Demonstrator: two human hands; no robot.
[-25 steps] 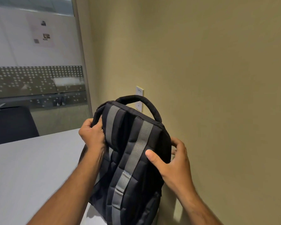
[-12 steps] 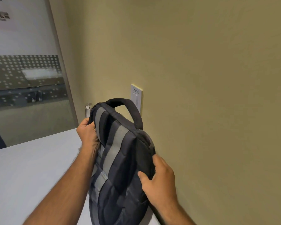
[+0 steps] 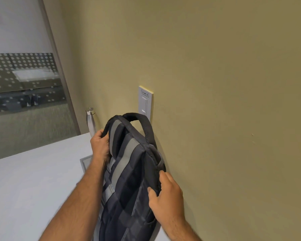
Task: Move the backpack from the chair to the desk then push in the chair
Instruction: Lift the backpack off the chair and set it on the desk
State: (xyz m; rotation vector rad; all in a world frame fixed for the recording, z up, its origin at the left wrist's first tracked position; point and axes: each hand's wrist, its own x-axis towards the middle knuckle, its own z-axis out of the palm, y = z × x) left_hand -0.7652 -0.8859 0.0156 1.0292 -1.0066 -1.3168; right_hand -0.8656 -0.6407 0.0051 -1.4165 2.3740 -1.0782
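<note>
A black backpack with grey straps stands upright at the right end of the white desk, leaning close to the wall. Its carry handle arches over the top. My left hand grips the upper left edge of the backpack near a shoulder strap. My right hand holds its right side, fingers curled on the fabric. The backpack's bottom is out of frame. No chair is in view.
A steel water bottle stands on the desk in the corner, just behind the backpack. A flat grey panel lies in the desk by my left forearm. A wall switch plate sits above the backpack. A glass partition is at left.
The backpack has shifted closer to the wall and turned more edge-on. My right hand has slid lower down its side. The view has swung right, bringing the bottle into sight.
</note>
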